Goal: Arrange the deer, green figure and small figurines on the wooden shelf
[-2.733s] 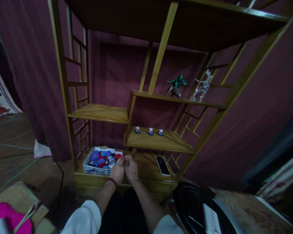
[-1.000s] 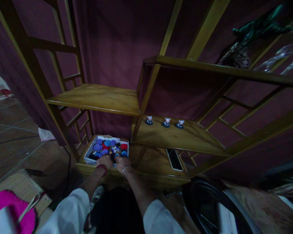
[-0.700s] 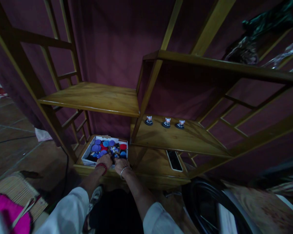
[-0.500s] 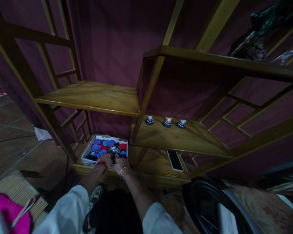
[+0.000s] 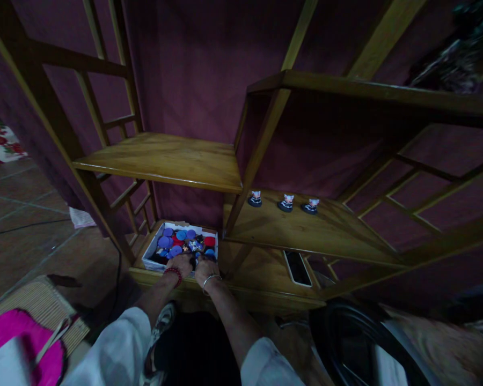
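A white cardboard box point(image 5: 148, 258) sits on the low left shelf, holding several round blue, purple and red pieces and small figurines. At its front edge my left hand point(image 5: 181, 262), with a red bead bracelet, has its fingers curled together. Close beside it my right hand point(image 5: 205, 269), with a silver bangle, is closed in a similar way. Something small and dark shows between the fingertips, but I cannot make out what it is. On the shelf to the right stand three small figurines on dark round bases, the left figurine point(image 5: 255, 198), the middle figurine point(image 5: 286, 203) and the right figurine point(image 5: 310, 206).
The wooden shelf unit point(image 5: 161, 161) has stepped boards and lattice sides. A phone point(image 5: 298, 268) lies on the bottom board. A black round-rimmed object point(image 5: 326, 332) stands at the lower right. A pink item point(image 5: 44, 343) lies on a woven mat point(image 5: 36, 300) at the left.
The view has shifted, so the shelf and box appear slightly further right. Both hands remain together at the box's front edge; the dark thing between them shows a little more.
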The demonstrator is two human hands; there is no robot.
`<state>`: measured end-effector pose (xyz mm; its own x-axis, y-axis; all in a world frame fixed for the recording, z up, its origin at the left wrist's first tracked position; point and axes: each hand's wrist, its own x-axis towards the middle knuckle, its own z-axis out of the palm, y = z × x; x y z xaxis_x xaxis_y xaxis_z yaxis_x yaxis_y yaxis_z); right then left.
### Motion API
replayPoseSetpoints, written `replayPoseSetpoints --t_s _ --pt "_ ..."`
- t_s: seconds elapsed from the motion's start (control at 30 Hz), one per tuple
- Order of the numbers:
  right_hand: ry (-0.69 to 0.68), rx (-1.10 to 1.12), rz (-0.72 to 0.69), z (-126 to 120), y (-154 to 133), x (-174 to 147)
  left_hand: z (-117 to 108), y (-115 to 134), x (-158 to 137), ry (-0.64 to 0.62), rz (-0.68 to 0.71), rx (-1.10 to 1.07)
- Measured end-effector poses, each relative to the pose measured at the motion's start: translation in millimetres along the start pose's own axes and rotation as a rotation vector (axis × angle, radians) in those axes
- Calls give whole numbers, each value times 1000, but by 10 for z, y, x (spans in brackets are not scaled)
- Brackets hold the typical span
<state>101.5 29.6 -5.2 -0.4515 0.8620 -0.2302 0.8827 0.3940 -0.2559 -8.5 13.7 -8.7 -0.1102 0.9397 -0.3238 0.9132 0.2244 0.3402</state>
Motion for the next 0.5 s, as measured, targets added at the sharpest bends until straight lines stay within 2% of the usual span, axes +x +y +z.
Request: replayPoseSetpoints --t_s 0.17,0.5 --pt "33 -21 -13 37 4 1 -3 -89 55 65 14 -111" --pt "36 -12 -23 22 8 -4 -193 -337 127 163 -207 -163"
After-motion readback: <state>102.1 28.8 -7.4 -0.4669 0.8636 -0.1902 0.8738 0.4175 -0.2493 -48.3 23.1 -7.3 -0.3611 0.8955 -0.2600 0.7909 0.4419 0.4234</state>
